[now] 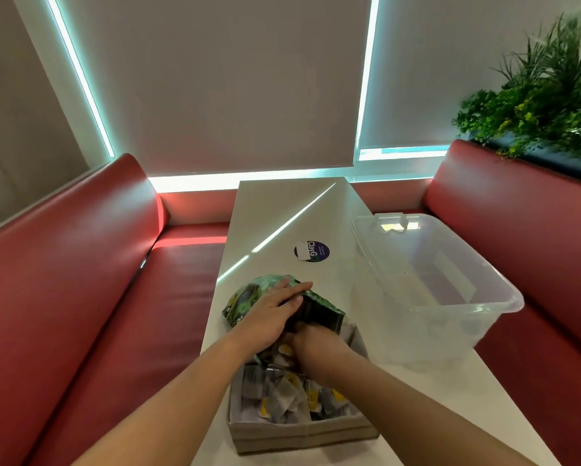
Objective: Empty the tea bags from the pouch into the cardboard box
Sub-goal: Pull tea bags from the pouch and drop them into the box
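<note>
Pouch: tipped over the box's far end, near the table's left edge
Left hand: grasping the pouch from above
Right hand: fingers inside the pouch mouth, grip unclear
Tea bags: heaped in the box
Bin: clear, at the right edge

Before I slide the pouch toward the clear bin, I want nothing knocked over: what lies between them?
In the head view, only bare white table lies between the green patterned pouch and the clear plastic bin.

- Left hand grips the green pouch, tilted over the cardboard box.
- Right hand reaches into the pouch mouth.
- Tea bags fill the box on the desk.
</note>
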